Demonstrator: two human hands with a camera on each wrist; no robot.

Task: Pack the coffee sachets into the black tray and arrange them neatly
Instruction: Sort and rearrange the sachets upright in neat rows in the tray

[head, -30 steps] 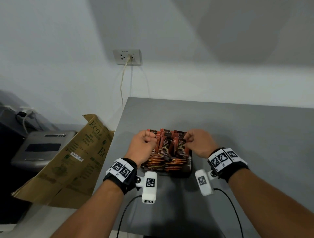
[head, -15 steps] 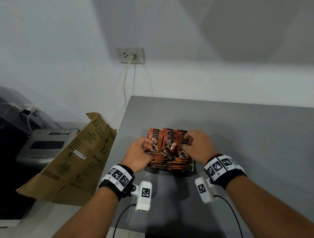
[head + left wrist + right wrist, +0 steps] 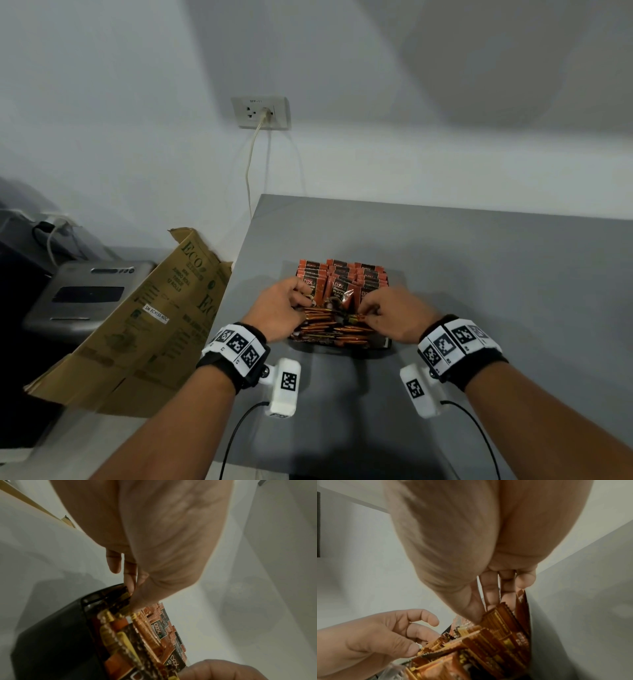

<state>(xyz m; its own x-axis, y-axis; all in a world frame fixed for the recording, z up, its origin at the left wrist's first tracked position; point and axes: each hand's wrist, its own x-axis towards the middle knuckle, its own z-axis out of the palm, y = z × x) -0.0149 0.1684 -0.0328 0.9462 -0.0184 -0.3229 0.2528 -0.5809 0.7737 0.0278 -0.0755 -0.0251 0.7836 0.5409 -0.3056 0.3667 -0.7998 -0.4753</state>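
Both hands work inside the black tray (image 3: 383, 343) on the counter (image 3: 479, 274): left hand (image 3: 277, 310) and right hand (image 3: 394, 317) pinch coffee sachets (image 3: 337, 330) at opposite ends of the front row, which runs crosswise between them.

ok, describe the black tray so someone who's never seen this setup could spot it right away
Start at the grey table below the wall socket. Near its front left part, between the left hand and the right hand, sits the black tray. It is the only container on the table, dark-walled and crammed with orange coffee sachets, unlike the brown cardboard box off the table's left edge.
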